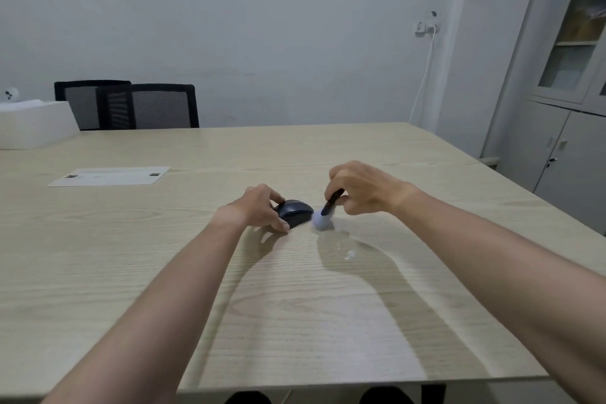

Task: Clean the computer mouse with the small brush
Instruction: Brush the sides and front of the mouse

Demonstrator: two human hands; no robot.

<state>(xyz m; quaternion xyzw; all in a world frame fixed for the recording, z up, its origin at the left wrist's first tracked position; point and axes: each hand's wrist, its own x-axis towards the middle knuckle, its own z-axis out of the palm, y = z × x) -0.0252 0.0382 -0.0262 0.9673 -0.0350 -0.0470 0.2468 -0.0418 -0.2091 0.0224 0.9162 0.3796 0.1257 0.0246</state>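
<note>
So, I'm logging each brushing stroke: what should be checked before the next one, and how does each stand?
1. Mouse steadied by left hand: ok.
2. Brush gripped in right hand: ok.
3. Bristles at the mouse's right end: ok, though actual contact cannot be told.
4. Mouse flat on the table: cannot tell, fingers hide its base.
5. Small white speck near the brush: not ok, wipe it.

Head view: worn at head height, facing forward and down across table (295,321)
Nearness: forearms' reach
Far edge: wall (262,26)
</note>
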